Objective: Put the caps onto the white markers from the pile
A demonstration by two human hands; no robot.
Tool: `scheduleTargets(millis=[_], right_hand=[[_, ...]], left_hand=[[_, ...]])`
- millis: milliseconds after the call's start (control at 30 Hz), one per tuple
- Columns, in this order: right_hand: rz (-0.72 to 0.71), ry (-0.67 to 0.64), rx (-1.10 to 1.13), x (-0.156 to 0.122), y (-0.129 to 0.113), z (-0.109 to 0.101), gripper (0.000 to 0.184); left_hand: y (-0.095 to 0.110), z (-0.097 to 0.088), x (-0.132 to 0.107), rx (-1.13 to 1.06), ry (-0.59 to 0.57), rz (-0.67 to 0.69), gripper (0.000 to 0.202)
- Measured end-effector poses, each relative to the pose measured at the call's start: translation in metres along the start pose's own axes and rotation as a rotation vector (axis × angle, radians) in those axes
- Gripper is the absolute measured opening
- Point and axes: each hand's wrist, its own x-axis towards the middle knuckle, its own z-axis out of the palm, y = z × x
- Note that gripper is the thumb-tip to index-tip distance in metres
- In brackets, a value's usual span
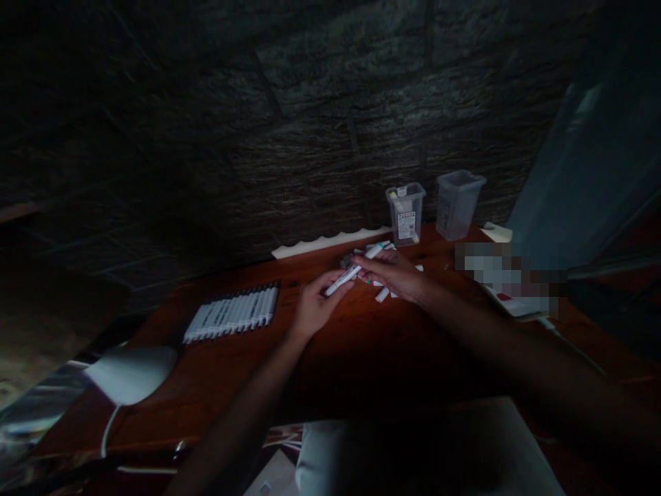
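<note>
A white marker (343,280) slants between my hands above the brown table (330,358). My left hand (316,303) is closed round its lower end. The fingers of my right hand (395,274) close on its upper part, close to a green-tipped end. Several loose markers (383,295) lie behind and under my right hand, partly hidden by it. To the left, a neat row of white markers with dark ends (232,313) lies side by side on the table.
Two clear plastic containers stand at the back: a labelled one (406,217) with something inside, and another (458,207) to its right. A wavy white strip (330,242) runs along the stone wall (320,151). A white corded device (137,372) sits at the left edge.
</note>
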Motion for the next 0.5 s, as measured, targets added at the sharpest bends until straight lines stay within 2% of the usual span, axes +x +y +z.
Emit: scheduleTargets(millis=[100,200,367,500], right_hand=[[-0.041,0.078,0.035,0.003,-0.003,0.001,0.029],[-0.06,0.124,0.199,0.004,-0.014,-0.001,0.031],[-0.002,0.012,0.471,0.001,-0.027,-0.002,0.037],[0.126,-0.086,0.564,-0.003,-0.031,-0.005,0.059]], left_hand=[[0.004,0.002,-0.002,0.004,-0.016,-0.007,0.029],[0.005,0.0,-0.002,0.079,-0.057,0.033,0.031],[0.004,-0.01,0.0,0.238,-0.063,0.145,0.039],[0.002,-0.016,0.003,0.314,-0.001,0.158,0.041]])
